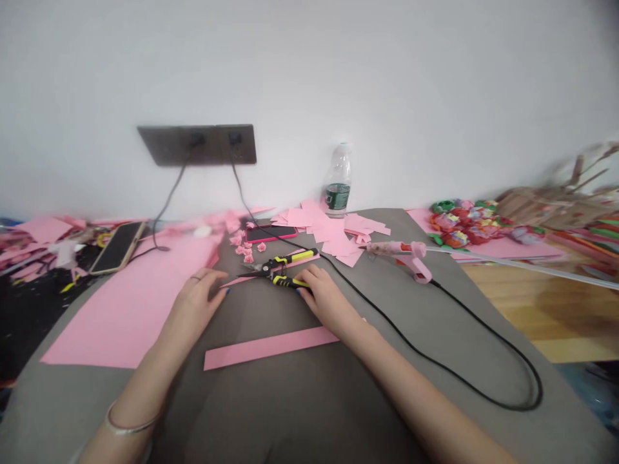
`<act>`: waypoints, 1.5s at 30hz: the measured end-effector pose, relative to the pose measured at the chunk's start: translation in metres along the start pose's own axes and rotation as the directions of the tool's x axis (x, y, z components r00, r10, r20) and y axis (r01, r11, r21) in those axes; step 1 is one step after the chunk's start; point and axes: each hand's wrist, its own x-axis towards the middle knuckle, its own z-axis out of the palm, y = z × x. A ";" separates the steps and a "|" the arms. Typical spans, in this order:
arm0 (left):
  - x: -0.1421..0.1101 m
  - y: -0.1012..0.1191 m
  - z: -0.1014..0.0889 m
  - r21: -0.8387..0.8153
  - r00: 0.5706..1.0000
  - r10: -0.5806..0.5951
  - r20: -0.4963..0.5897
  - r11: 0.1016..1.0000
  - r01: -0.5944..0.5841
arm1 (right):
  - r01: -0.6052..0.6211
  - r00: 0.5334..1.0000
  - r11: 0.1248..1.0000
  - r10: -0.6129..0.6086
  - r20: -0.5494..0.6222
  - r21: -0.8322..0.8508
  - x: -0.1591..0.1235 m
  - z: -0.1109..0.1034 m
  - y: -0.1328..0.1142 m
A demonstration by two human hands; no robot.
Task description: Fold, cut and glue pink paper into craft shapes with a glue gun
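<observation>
Yellow-and-black hand shears (273, 267) lie on the grey table with blades pointing left and handles spread. My right hand (322, 293) has its fingers closed on the end of the lower handle. Under the shears runs a narrow pink paper strip (236, 281), partly covered by them. At the strip's left end is my left hand (196, 296), thumb and forefinger apart around the tip; contact is hard to make out. A longer pink strip (265, 347) lies nearer to me, its right end below my right forearm.
Small pink paper flowers (248, 248), a pink-edged phone (271, 233), paper squares (331, 233) and a bottle (338, 183) stand behind. A pink glue gun (409, 254) trails a black cord (435, 367) on the right. Pink sheets (130, 303) lie left, beside another phone (118, 247).
</observation>
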 end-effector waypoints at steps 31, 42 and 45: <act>-0.035 0.095 -0.019 -0.270 0.965 0.216 -0.147 0.930 -0.250 | -0.187 0.950 0.483 0.309 0.033 0.856 -0.037 -0.029 -0.041; -0.036 0.120 -0.009 -0.493 0.999 0.044 -0.017 0.869 -0.047 | -0.152 0.870 0.097 0.486 0.086 0.984 -0.049 -0.027 -0.050; -0.035 0.123 -0.009 -0.536 0.999 0.023 -0.023 0.844 -0.032 | -0.146 0.867 0.082 0.491 0.087 0.986 -0.051 -0.028 -0.050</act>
